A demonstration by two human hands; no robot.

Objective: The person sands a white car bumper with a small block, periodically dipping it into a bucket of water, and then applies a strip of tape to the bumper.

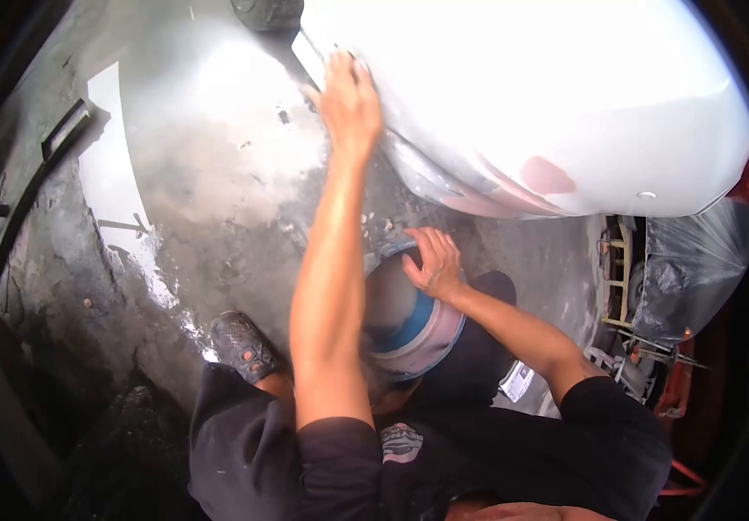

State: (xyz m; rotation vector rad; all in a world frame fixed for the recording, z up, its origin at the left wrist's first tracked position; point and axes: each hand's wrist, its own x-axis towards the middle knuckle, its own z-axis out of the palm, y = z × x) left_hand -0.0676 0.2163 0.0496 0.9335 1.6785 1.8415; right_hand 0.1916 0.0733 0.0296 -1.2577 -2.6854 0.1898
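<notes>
My left hand (pixel 350 106) reaches up to the lower edge of a white car body panel (pixel 513 95), its fingers stretched along the edge and slightly blurred. The hand hides whatever lies beneath it. Pinkish-brown patches (pixel 550 174) mark the panel's near side. Between my legs is a round bucket (pixel 431 334), blue inside with a pale outer band, with cloudy grey contents. My right hand (pixel 437 263) grips the bucket's far rim, thumb on the inner side and fingers over the edge.
A dark rounded object (pixel 268 12) stands by the panel's far end. Black trim (pixel 29 195) and a white strip (pixel 115 148) lie on the stained floor at left. Plastic sheeting (pixel 696 269) and exposed frame parts (pixel 622 269) are at right. My sandal (pixel 244 346) is beside the bucket.
</notes>
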